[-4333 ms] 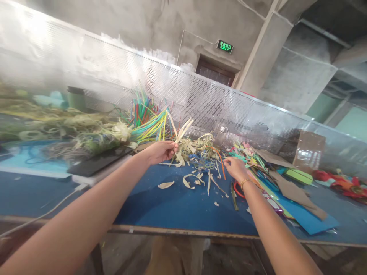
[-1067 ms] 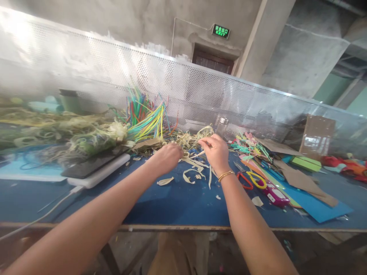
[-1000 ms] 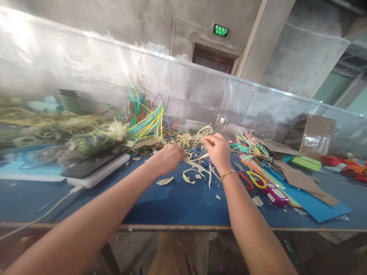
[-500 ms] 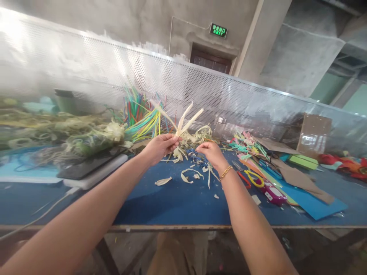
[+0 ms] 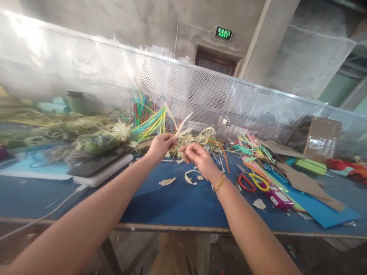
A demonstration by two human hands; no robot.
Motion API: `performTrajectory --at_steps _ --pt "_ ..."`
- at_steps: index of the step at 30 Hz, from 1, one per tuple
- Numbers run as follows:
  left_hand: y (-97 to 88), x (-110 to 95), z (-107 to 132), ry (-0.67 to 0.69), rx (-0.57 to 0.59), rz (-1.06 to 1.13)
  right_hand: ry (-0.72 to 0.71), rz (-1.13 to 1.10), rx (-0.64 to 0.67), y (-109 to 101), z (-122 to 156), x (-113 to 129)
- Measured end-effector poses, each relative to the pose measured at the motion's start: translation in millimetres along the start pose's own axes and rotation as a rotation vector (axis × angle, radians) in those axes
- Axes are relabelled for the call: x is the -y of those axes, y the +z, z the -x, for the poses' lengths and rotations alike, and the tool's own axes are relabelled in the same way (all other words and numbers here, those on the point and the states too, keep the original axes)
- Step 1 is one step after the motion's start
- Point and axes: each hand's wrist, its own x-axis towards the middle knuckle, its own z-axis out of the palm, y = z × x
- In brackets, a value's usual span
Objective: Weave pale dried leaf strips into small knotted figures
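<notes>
My left hand (image 5: 161, 147) pinches a small bunch of pale corn husk strips (image 5: 179, 130) at the lower end; the strips fan upward. Close by on the right, my right hand (image 5: 199, 158) is closed in a pinch just below the strips, and what lies between its fingertips is too small to make out. Behind both hands lies a tangled heap of dry husk scraps (image 5: 208, 134). On the blue tabletop (image 5: 172, 206) below are a loose husk piece (image 5: 167, 181) and a curled strip (image 5: 188, 178).
Scissors with red and yellow handles (image 5: 259, 182) and a purple box (image 5: 280, 200) lie right of my right wrist. Coloured sheets (image 5: 327, 214) spread beyond. At left are a dark tablet (image 5: 97, 164), bundled fibres (image 5: 94, 143) and coloured stems (image 5: 143, 114). A perforated metal screen (image 5: 183, 88) stands behind.
My right hand has moved left, up to my left hand, and its fingers are more curled. The strips' fan has narrowed. An orange stem now shows behind my right hand. The view has shifted slightly.
</notes>
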Motion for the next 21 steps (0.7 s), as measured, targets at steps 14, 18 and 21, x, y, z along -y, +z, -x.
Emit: performTrajectory --at_steps 14,18,21 --pt "-3.1 3 3 0.142 -0.062 -0.501 -0.175 0.822 -0.043 21 13 5" --pt "-5.5 -9 11 0.256 0.0 -0.87 -0.227 0.743 0.048 22 14 9" --pt "-3.6 -16 13 0.349 0.169 -1.067 -0.187 0.573 0.005 10 9 5"
